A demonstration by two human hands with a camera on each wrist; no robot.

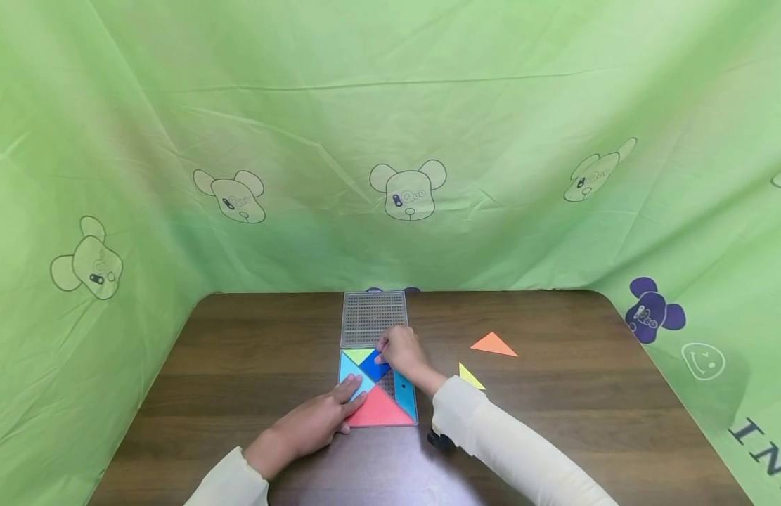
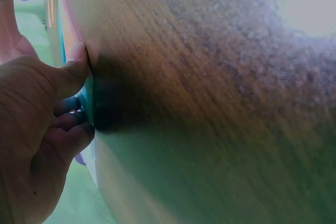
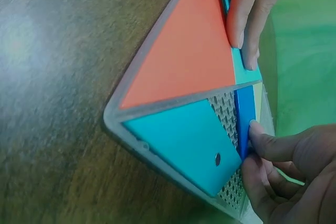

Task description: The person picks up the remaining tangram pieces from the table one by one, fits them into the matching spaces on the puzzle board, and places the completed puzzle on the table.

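Observation:
A square tangram tray (image 1: 387, 385) with a dotted floor lies on the table. In it are a red triangle (image 1: 382, 410), a light blue triangle (image 1: 349, 367), a yellow-green triangle (image 1: 357, 355) and a teal-blue parallelogram (image 3: 181, 142) with a small hole. My right hand (image 1: 401, 349) pinches a dark blue square piece (image 3: 244, 116) between thumb and fingertips, low in the tray beside the parallelogram. My left hand (image 1: 314, 422) rests at the tray's near left side, its extended fingers (image 3: 242, 22) pressing on the light blue and red triangles.
The tray's dotted lid (image 1: 372, 320) lies folded back behind it. On the brown table (image 1: 251, 365), to the right, are an orange triangle (image 1: 493, 344) and a yellow triangle (image 1: 469, 377). Green printed cloth (image 1: 314, 260) surrounds the table's back and sides.

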